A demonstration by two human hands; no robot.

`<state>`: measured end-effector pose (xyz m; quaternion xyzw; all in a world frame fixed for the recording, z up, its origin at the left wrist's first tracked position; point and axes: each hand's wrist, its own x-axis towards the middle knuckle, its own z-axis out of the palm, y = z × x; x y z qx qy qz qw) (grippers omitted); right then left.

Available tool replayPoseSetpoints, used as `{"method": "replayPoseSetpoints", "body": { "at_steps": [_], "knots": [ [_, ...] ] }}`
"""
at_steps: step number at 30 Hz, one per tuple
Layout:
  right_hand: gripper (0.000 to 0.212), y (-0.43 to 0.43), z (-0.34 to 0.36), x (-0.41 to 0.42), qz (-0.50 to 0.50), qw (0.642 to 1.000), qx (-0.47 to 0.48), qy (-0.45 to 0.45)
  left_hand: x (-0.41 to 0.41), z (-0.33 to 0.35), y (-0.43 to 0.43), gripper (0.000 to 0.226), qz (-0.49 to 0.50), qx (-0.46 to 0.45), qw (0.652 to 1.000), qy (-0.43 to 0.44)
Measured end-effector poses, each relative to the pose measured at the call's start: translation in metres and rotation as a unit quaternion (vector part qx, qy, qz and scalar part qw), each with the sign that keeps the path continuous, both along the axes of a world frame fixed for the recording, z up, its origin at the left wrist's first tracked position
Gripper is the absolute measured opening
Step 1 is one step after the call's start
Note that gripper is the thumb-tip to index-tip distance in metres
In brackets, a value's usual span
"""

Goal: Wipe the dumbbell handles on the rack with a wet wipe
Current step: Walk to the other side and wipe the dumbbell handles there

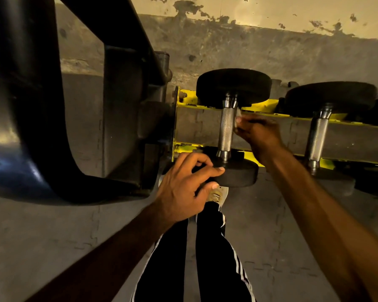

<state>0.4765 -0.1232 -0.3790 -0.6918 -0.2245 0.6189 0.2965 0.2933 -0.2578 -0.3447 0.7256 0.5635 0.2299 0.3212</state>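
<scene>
— Why is the left hand [183,188] on the near head [240,174]?
— Its fingers curl round it, likely steadying the dumbbell [232,88] at the rack's [187,105] left end.
— And the right hand [260,136]?
— It's blurred. The fingers seem pinched on the wet wipe [238,115], right at the handle's [226,129] right side.

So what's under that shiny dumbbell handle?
Below the knurled silver dumbbell handle lies a grey surface between the yellow metal rack rails. The right hand, pinching a pale wipe, covers part.
</scene>
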Motion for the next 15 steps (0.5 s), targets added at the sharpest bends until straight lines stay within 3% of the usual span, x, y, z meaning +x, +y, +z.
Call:
{"method": "replayPoseSetpoints", "body": {
  "at_steps": [4,8,12,15],
  "knots": [
    [0.009,-0.03,0.018,0.023,0.234,0.966,-0.037,-0.101,-0.002,0.001,-0.001,0.034,-0.002,0.012,1.0,-0.001],
    [0.011,-0.035,0.023,0.015,0.281,0.926,0.15,-0.202,-0.001,0.0,0.001,0.033,-0.001,0.02,1.0,0.003],
    [0.012,-0.007,0.017,0.009,0.339,0.831,0.358,-0.259,0.002,-0.002,0.002,0.034,-0.002,0.023,1.0,0.004],
    [0.019,0.011,0.013,-0.002,0.408,0.709,0.445,-0.365,-0.001,-0.003,0.002,0.034,-0.004,0.019,1.0,0.004]
  ]
}}
